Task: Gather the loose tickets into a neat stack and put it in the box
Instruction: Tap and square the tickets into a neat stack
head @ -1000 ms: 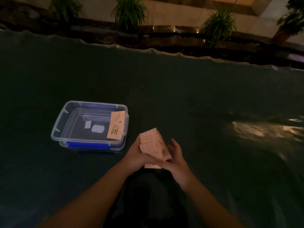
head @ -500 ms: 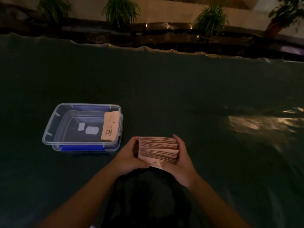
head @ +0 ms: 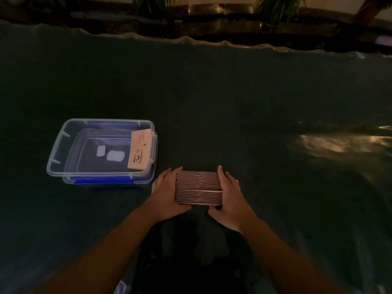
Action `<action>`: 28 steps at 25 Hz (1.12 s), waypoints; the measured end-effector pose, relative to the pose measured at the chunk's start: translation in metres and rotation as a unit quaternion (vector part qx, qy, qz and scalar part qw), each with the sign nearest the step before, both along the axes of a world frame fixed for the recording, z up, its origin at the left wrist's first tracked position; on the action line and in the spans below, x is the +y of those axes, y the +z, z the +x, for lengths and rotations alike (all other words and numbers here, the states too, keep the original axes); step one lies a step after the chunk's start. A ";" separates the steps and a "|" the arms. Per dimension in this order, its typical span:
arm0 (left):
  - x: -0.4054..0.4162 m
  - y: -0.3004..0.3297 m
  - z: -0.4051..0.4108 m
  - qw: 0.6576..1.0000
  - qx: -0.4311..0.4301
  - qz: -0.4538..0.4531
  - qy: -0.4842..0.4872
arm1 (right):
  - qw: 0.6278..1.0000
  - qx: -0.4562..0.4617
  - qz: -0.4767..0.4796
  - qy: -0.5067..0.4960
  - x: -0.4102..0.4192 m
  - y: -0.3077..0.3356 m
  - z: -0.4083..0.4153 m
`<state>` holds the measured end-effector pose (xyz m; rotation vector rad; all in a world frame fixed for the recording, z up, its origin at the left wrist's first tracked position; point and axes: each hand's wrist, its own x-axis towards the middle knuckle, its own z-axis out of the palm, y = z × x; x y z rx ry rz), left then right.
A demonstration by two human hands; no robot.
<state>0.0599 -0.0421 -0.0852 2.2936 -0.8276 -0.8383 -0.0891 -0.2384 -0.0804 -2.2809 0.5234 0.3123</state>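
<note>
Two hands clamp the thick pink paper ticket stack (head: 198, 187) edge-up: left hand (head: 167, 193) and right hand (head: 230, 197) press its opposite ends, low over the dark green worktop (head: 233, 102). Clear plastic box with blue clips (head: 63, 145) sits just left of the left hand, one ticket (head: 140, 152) leaning inside. Risk: uneven squeeze bows the stack mid-transfer and tickets spill.

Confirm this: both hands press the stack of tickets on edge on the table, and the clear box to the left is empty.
Not quite. The head view shows the box is not empty: one ticket leans against its right wall. The rest holds: left hand and right hand press the stack between them on the table.
</note>
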 end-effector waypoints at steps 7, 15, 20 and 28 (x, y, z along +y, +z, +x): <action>-0.001 -0.002 0.002 1.000 -0.017 0.013 -0.004 | 0.992 -0.010 -0.110 0.062 -0.003 -0.002 -0.002; -0.004 0.000 0.006 0.999 -0.028 0.033 -0.017 | 0.998 0.000 -0.048 -0.032 -0.004 -0.018 0.002; -0.008 0.007 0.007 0.999 -0.047 0.010 -0.014 | 0.997 -0.010 -0.078 -0.017 -0.007 -0.014 0.005; -0.017 0.006 0.006 0.998 -0.043 0.031 -0.020 | 0.998 -0.001 -0.051 -0.039 -0.014 -0.012 0.003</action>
